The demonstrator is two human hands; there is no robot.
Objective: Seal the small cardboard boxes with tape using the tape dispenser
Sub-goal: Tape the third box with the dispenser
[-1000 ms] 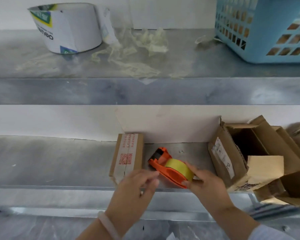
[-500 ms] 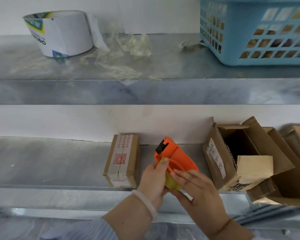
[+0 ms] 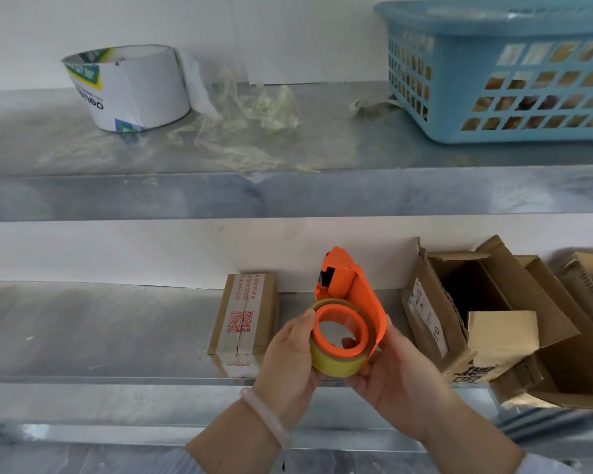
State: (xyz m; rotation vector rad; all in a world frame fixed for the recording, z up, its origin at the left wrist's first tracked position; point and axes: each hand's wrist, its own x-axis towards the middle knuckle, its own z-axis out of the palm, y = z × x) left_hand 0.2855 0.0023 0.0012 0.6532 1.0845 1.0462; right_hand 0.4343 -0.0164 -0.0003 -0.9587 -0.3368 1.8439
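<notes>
1. While both hands hold it up in front of the lower shelf (image 3: 83,330), the tape dispenser (image 3: 355,292) sits between them. The left hand (image 3: 288,360) grips the left side of the yellow tape roll (image 3: 336,367), thumb on its rim. The right hand (image 3: 394,381) cradles the orange body from below and right, with one fingertip (image 3: 347,343) showing through the core.
2. Pose: both forearms rise from the bottom edge, palms turned toward each other, wrists close together. There is a bracelet (image 3: 264,417) on the left wrist.
3. The dispenser stands upright, cutter end up and away, open face of the roll toward the camera. It is likely held this way to check the roll or find the free tape end, which is not visible.
4. A small cardboard box (image 3: 243,319) lies on the lower shelf just left of the hands, flaps down, printed tape along its seam. It looks already sealed.
5. Open cardboard boxes (image 3: 493,302) sit to the right on the same shelf with flaps up, probably the next to seal.
6. The upper shelf (image 3: 83,148) carries a white tape roll (image 3: 134,87), tape scraps (image 3: 247,131) and a blue basket (image 3: 493,80). All are well apart from the hands and apparently not in use.
</notes>
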